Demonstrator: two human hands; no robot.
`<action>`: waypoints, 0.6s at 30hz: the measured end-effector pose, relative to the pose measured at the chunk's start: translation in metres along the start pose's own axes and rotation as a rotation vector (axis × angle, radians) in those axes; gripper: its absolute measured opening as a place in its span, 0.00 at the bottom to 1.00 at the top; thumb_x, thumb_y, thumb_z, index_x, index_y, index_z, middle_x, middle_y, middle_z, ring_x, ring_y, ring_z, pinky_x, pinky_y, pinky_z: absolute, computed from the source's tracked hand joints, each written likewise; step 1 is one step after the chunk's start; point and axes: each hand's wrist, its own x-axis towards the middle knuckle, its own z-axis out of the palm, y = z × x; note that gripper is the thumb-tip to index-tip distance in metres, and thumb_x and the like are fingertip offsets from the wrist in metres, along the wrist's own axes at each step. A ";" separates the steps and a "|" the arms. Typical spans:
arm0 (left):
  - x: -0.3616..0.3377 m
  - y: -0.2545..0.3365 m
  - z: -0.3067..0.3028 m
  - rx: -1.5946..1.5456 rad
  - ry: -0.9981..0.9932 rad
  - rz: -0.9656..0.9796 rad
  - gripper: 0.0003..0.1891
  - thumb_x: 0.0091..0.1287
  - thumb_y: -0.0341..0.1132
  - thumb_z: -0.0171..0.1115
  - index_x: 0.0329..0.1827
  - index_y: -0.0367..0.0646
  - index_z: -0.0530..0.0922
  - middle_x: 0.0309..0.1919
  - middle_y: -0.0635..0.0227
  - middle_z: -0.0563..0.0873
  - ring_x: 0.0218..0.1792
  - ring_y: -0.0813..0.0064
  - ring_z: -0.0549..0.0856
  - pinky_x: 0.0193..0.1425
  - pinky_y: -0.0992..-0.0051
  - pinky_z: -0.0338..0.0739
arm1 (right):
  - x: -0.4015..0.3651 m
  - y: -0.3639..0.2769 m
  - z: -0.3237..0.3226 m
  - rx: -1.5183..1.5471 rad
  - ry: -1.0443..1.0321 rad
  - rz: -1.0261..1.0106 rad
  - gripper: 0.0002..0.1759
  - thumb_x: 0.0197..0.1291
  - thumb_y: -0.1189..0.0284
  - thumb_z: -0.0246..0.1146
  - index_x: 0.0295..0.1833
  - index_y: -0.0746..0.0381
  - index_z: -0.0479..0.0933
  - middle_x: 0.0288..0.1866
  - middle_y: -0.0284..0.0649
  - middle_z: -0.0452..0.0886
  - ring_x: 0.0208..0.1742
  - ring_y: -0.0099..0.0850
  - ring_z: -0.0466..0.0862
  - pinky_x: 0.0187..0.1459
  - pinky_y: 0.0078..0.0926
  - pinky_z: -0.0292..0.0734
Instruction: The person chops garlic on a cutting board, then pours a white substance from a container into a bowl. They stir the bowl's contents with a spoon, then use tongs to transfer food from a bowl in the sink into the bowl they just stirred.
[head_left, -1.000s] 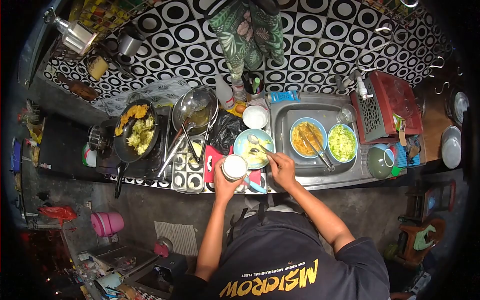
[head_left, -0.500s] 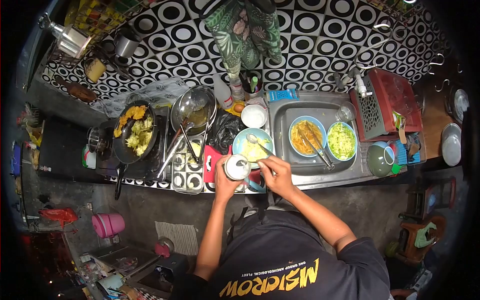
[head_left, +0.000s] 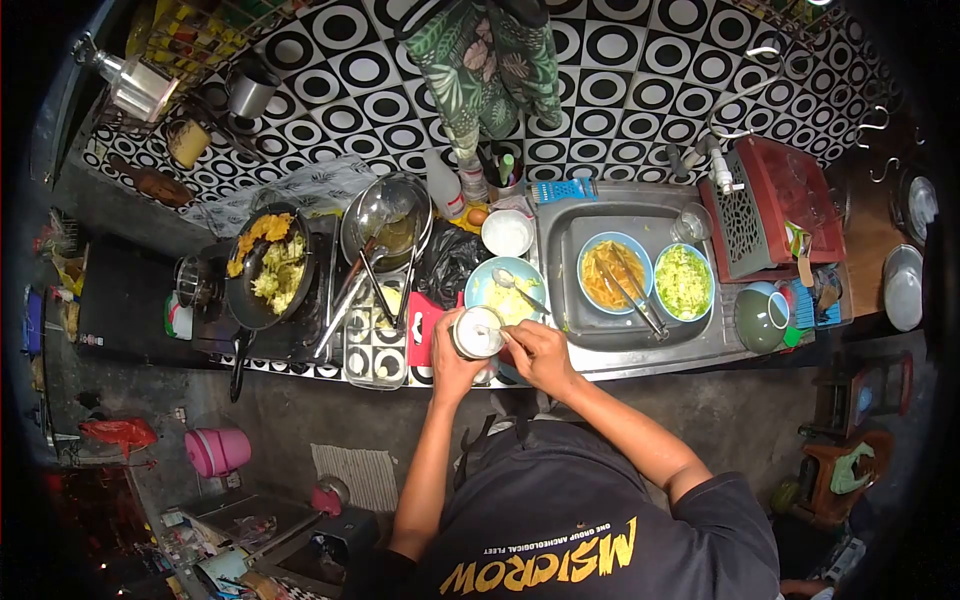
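Left hand (head_left: 452,368) fingers wrapped round white jar (head_left: 476,333), held over front edge of surface (head_left: 620,362), just beside blue plate (head_left: 472,285). Right hand (head_left: 538,355) fingers (head_left: 508,342) bunched at jar mouth; can't tell if gripping anything. Tight spot: grid tray (head_left: 375,345) left, sink (head_left: 570,240) right.

We see a small round jar (head_left: 477,333), upright, its pale top facing up, just before the blue plate (head_left: 478,272).
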 end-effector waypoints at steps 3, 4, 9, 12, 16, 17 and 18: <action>0.001 0.000 0.000 -0.002 -0.003 0.010 0.48 0.43 0.28 0.90 0.70 0.41 0.71 0.68 0.53 0.82 0.70 0.49 0.82 0.76 0.54 0.76 | -0.002 0.003 0.007 0.051 0.014 0.066 0.05 0.69 0.78 0.70 0.45 0.68 0.89 0.32 0.48 0.85 0.31 0.47 0.87 0.34 0.40 0.80; 0.001 0.001 0.000 0.000 -0.003 0.015 0.48 0.43 0.27 0.90 0.70 0.41 0.71 0.68 0.53 0.82 0.70 0.49 0.82 0.76 0.54 0.76 | -0.002 0.004 0.008 0.059 0.028 0.083 0.05 0.69 0.78 0.70 0.45 0.69 0.89 0.31 0.48 0.85 0.30 0.45 0.86 0.33 0.38 0.80; 0.003 0.000 -0.001 0.007 -0.002 0.033 0.48 0.43 0.27 0.90 0.70 0.41 0.71 0.67 0.53 0.82 0.69 0.49 0.82 0.76 0.54 0.76 | -0.002 0.009 0.010 0.111 0.108 0.173 0.07 0.71 0.78 0.69 0.44 0.72 0.89 0.30 0.49 0.86 0.27 0.40 0.85 0.33 0.35 0.77; 0.002 -0.002 -0.001 0.009 -0.002 0.017 0.48 0.43 0.27 0.90 0.70 0.41 0.72 0.67 0.53 0.82 0.69 0.50 0.82 0.76 0.55 0.76 | -0.001 0.011 0.008 0.153 0.190 0.172 0.08 0.72 0.77 0.69 0.44 0.73 0.88 0.29 0.48 0.86 0.26 0.36 0.83 0.32 0.32 0.75; -0.001 -0.006 0.000 -0.027 -0.006 -0.034 0.48 0.44 0.28 0.90 0.71 0.39 0.72 0.68 0.52 0.82 0.69 0.49 0.81 0.76 0.54 0.75 | 0.000 0.008 0.000 0.196 0.187 0.327 0.10 0.74 0.75 0.68 0.43 0.73 0.88 0.26 0.42 0.86 0.26 0.24 0.80 0.31 0.28 0.72; -0.001 -0.007 0.000 -0.043 -0.008 -0.050 0.48 0.45 0.29 0.90 0.72 0.39 0.72 0.68 0.51 0.82 0.70 0.47 0.80 0.76 0.53 0.75 | 0.000 0.008 -0.002 0.207 0.177 0.375 0.11 0.75 0.74 0.68 0.42 0.73 0.88 0.26 0.39 0.85 0.26 0.21 0.79 0.31 0.26 0.71; -0.001 -0.008 0.000 -0.039 -0.005 -0.057 0.48 0.45 0.29 0.90 0.72 0.39 0.71 0.68 0.51 0.82 0.70 0.48 0.80 0.76 0.53 0.75 | 0.000 0.008 -0.005 0.219 0.167 0.422 0.12 0.76 0.73 0.68 0.42 0.73 0.88 0.25 0.36 0.85 0.26 0.18 0.78 0.31 0.25 0.70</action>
